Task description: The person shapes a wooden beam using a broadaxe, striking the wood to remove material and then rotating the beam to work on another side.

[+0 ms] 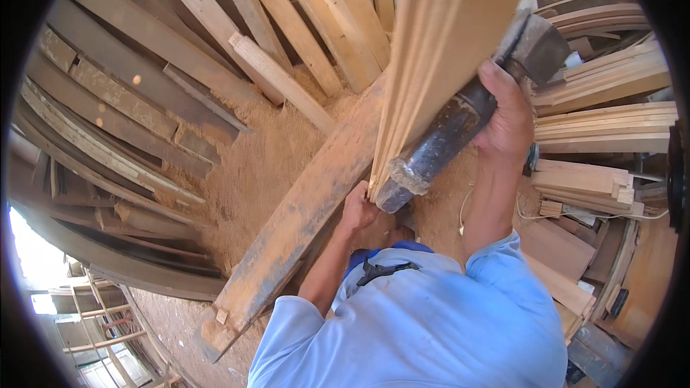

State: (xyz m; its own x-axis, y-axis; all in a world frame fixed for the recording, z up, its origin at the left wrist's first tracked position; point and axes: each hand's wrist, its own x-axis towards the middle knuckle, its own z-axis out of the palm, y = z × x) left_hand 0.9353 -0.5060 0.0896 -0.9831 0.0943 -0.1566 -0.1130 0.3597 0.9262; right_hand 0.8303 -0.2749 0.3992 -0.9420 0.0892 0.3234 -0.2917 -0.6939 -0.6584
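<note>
A long, pale wooden board (449, 36) with grooves along its left side slants up and away from me. At its near end my left hand (359, 208) is closed, its fingers partly hidden, apparently gripping that end. My right hand (507, 111) is closed around a dark, worn power tool (449, 133), thumb over the top. The tool has a long rounded body, a frayed wrapping near its close end and a bulky grey-black head at the far end. It lies along the board's right side; its working face is hidden. Beneath the board runs a thick, scuffed wooden beam (287, 230).
Sawdust (251, 172) covers the ground left of the beam. Dark planks (122, 100) and pale offcuts (298, 36) lean at the left and far side. Stacked mouldings (604, 129) line the right. A thin pale cord (560, 215) runs by my right forearm.
</note>
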